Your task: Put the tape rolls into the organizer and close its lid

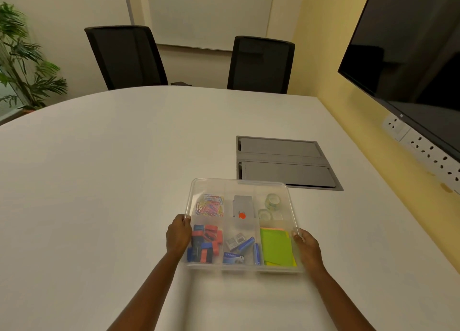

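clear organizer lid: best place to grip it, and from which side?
By its two side edges, one hand per side, coming in from the near end. The lid is wide, flat and thin, so a one-sided pinch would likely tilt it. The left hand and right hand hold it this way now, fingers curled over the rims, above the organizer with the tape rolls inside.

A clear lid point(242, 188) is held over the organizer point(245, 268) on the table point(99, 168), gripped at its edges by the left hand point(178, 233) and right hand point(307, 247). Tape rolls point(270, 206) are seen in the far right compartment, green paper point(276, 247) in the near right.
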Demonstrator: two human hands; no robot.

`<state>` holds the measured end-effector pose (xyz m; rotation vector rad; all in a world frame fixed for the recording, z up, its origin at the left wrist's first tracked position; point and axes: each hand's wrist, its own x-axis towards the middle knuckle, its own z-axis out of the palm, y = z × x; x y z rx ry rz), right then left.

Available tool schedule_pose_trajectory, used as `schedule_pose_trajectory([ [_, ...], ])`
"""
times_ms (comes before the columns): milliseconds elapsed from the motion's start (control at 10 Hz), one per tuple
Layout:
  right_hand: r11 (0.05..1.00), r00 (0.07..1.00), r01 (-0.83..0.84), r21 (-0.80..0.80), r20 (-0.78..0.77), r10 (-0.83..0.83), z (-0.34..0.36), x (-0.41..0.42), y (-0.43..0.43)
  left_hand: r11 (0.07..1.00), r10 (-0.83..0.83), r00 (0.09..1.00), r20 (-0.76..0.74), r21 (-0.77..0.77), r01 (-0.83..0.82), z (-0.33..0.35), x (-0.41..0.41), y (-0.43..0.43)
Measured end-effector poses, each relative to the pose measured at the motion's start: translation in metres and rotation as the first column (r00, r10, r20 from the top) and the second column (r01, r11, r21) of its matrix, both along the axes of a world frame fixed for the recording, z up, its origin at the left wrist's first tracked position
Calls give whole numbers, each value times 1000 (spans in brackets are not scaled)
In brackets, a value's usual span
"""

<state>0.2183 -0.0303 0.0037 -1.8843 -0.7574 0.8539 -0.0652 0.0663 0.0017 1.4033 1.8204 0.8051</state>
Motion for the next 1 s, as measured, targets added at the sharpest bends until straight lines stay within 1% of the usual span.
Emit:
schedule_pose_trajectory([
  [200, 1000, 999, -11, -13, 38, 11, 2, 6, 35, 1000, -8, 1000, 16, -18, 8, 5, 12, 37],
  [400, 999, 997, -17, -52, 81, 21, -5, 6, 46, 1000, 19, 999, 28, -12, -19, -7, 16, 48],
  [500, 996, 989, -34, -83, 140, 45, -6, 7, 48, 1000, 23, 1000, 14, -13, -23, -5, 16, 46],
  [600, 978, 957, -74, -193, 263, 124, -1, 4, 46, 999, 7, 1000, -28, -34, -8, -3, 14, 42],
  [700, 954, 869, -133, -269, 432, 243, 6, -3, 45, 997, -71, 977, -199, -50, 62, 2, 13, 35],
  [800, 908, 683, -190, -373, 614, 395, 11, -14, 44, 973, -212, 790, -576, -45, 228, 3, 14, 26],
  [900, 905, 503, -193, -378, 754, 422, 18, -35, 39, 936, -280, 696, -661, -28, 350, 10, 23, 14],
  [1000, 907, 414, -247, -340, 809, 416, 16, -61, 36, 891, -367, 683, -631, -27, 454, 12, 43, -4],
])
